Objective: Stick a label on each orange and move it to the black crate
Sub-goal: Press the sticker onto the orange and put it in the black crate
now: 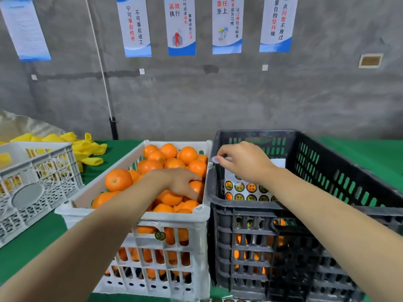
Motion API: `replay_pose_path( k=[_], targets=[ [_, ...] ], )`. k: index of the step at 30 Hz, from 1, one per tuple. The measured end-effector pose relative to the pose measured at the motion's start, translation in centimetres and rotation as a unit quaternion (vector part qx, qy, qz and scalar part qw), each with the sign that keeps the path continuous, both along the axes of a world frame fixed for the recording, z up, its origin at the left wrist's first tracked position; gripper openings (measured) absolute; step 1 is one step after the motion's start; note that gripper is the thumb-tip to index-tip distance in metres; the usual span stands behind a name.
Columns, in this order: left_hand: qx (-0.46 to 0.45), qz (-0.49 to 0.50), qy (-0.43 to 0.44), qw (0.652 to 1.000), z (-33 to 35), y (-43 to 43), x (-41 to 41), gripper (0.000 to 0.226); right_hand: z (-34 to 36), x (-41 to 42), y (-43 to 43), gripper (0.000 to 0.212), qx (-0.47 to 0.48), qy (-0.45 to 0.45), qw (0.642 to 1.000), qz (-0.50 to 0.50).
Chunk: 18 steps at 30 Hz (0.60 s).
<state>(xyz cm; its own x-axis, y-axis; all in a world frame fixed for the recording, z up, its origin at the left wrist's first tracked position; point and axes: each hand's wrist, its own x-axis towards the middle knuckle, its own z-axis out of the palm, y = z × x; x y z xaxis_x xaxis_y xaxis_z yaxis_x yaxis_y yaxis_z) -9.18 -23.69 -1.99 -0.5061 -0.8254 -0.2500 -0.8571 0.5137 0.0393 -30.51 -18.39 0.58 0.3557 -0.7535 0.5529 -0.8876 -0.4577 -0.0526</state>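
Observation:
A white crate [174,216] in the middle is heaped with oranges [118,179]. My left hand [180,182] reaches into it and its fingers curl round an orange [197,186] near the crate's right wall. The black crate [327,192] stands to the right, touching the white one. A sheet of round labels [246,190] lies inside it over oranges seen through the slats. My right hand [244,162] hovers over the black crate's left rim and pinches a small round label [216,159] between thumb and fingertip.
A second white crate [37,184] stands at the left on the green table cover [32,243]. Yellow foam sleeves [87,149] are piled behind it. A grey wall with posters rises close behind the crates.

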Motion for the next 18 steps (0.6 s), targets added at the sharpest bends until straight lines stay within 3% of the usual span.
replay_pose_path(
  k=[4,7,9,12,14,16,18],
  targets=[
    [0.003,-0.012,0.077,0.997,-0.7,-1.2,0.6,0.049,0.0,0.3,-0.3,0.027,0.008,0.009,1.0,0.008],
    [-0.002,0.013,0.138,0.99,-0.4,-1.4,1.7,0.054,0.1,0.3,-0.6,0.026,0.006,0.003,1.0,0.003],
    [-0.009,0.045,0.235,0.971,-0.2,-1.3,2.0,0.057,0.0,0.2,-0.6,0.026,-0.002,-0.007,1.0,-0.009],
    [-0.026,0.095,0.38,0.92,0.2,-0.9,1.6,0.057,0.1,0.2,-0.5,0.025,-0.043,-0.038,0.998,-0.034],
    [-0.007,0.121,0.484,0.867,0.6,-0.4,0.6,0.055,0.3,0.2,-0.3,0.024,-0.076,-0.058,0.995,-0.039],
    [0.042,0.139,0.584,0.799,1.1,0.1,-0.5,0.07,0.4,0.3,-0.3,0.022,-0.108,-0.068,0.991,-0.033],
    [0.051,0.181,0.618,0.763,1.2,0.4,-1.6,0.078,0.4,0.4,-0.1,0.02,-0.133,-0.064,0.989,-0.027]
  ],
)
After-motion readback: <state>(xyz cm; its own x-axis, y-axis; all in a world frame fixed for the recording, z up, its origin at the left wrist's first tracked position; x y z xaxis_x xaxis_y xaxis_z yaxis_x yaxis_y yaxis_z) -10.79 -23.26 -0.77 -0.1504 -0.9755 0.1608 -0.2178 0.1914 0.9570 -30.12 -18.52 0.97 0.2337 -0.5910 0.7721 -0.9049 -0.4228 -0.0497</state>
